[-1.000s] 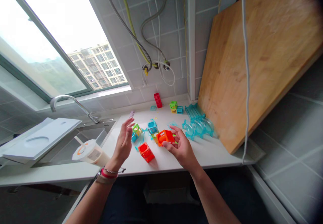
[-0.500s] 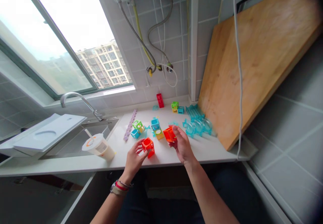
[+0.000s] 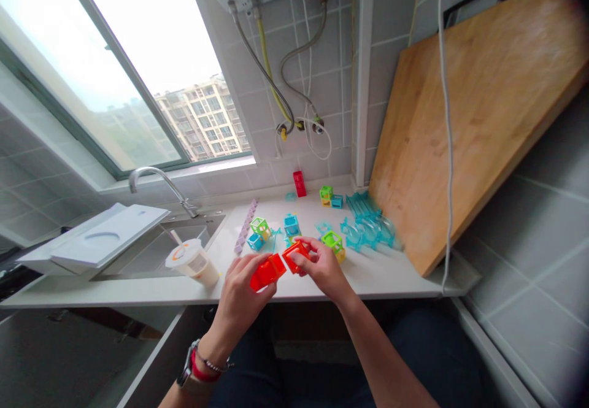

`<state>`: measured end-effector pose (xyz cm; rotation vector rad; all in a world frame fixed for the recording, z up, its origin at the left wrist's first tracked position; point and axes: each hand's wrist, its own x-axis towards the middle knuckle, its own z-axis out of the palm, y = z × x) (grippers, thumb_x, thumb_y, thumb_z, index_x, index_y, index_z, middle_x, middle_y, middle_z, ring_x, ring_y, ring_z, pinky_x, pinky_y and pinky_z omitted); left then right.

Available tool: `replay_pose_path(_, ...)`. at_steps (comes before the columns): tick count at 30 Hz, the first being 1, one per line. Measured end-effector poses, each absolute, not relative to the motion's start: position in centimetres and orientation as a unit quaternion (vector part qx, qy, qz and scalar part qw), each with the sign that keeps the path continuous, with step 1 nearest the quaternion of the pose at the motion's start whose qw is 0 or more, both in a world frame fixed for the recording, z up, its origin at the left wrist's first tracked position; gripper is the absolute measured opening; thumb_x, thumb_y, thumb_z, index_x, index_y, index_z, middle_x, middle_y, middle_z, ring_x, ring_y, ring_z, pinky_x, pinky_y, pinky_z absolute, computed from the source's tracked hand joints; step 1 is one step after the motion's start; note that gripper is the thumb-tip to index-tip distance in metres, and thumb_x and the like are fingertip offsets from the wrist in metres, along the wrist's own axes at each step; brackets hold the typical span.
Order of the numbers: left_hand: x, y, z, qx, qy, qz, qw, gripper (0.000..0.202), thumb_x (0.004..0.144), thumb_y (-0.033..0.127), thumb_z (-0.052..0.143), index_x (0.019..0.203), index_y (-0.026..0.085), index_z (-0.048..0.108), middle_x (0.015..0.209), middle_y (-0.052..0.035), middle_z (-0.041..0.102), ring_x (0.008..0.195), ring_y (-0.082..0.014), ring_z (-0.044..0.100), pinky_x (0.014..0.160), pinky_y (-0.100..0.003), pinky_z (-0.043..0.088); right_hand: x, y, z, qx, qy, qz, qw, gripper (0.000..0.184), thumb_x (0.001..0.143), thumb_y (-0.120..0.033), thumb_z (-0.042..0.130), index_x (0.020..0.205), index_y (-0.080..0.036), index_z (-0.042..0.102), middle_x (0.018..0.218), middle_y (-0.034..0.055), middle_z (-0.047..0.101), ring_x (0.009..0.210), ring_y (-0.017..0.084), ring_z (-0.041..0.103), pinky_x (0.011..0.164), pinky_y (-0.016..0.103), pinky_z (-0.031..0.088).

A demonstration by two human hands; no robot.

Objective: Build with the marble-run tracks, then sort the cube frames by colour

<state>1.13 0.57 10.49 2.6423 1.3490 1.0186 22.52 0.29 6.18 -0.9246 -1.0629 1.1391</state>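
Note:
My left hand (image 3: pixel 243 285) is closed around a red block piece (image 3: pixel 269 271), an openwork plastic shape tipped on its side. Close beside it, my right hand (image 3: pixel 322 268) pinches a second red cube block (image 3: pixel 296 256) between thumb and fingers. The two red pieces face each other with a narrow gap. Just behind the right hand stands a green and yellow block stack (image 3: pixel 334 243), partly covered. Beyond the hands are a blue cube stack (image 3: pixel 291 225) and a green and blue block group (image 3: pixel 258 232).
A lidded drink cup (image 3: pixel 193 262) with a straw stands left, near the sink (image 3: pixel 138 261). A purple strip (image 3: pixel 246 227) lies on the counter. Clear blue pieces (image 3: pixel 368 227) lie right, by the leaning wooden board (image 3: pixel 464 126). A dark red block (image 3: pixel 299 184) stands at the wall.
Both hands have come closer together, bringing the red pieces nearly end to end. The left piece is lifted and turned sideways. The green and yellow stack has come into view behind the right hand.

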Motion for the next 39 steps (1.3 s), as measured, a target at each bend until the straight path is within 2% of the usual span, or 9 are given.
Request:
replay_pose_path(6,1.5,0.1,11.1,0.85,0.425,0.312,-0.003,0.046,0.084,0.02,0.074,0.129,0.029,0.068,0.117,-0.0066,0.073,0.105,-0.0298,0.066,0.092,-0.046,0.056,21.4,-0.4,6.4,-0.426,-0.497,0.434,0.619,0.052,0.084,-0.047,0.078,0.126,-0.019,0.065,0.101,0.0064,0.071,0.078,0.019,0.071,0.062,0.029,0.061)
replay_pose_path(15,1.8,-0.1,11.3,0.855,0.425,0.298,0.004,0.045,0.085,0.033,0.082,0.128,0.029,0.069,0.113,-0.0075,0.073,0.102,-0.0296,0.066,0.09,-0.045,0.058,20.7,0.4,5.3,-0.394,-0.473,0.487,0.619,0.05,0.084,-0.049,0.077,0.12,-0.017,0.062,0.094,0.0027,0.066,0.063,0.013,0.065,0.051,0.025,0.058)
replay_pose_path(21,2.3,-0.5,11.6,0.855,0.427,0.293,-0.015,0.037,0.087,0.027,0.075,0.123,0.031,0.07,0.11,-0.0058,0.073,0.096,-0.0267,0.067,0.087,-0.042,0.058,20.4,0.4,5.1,-0.395,-0.455,0.487,0.632,0.047,0.083,-0.048,0.077,0.115,-0.017,0.062,0.085,0.0004,0.067,0.056,0.012,0.063,0.048,0.023,0.056)
replay_pose_path(39,2.5,0.0,10.2,0.853,0.441,0.279,0.009,0.035,0.088,0.03,0.078,0.122,0.028,0.07,0.108,-0.0062,0.071,0.097,-0.0267,0.069,0.087,-0.041,0.059,20.4,0.2,5.2,-0.434,-0.467,0.469,0.611,0.038,0.086,-0.046,0.073,0.11,-0.018,0.063,0.079,-0.0017,0.067,0.048,0.01,0.061,0.043,0.021,0.053)
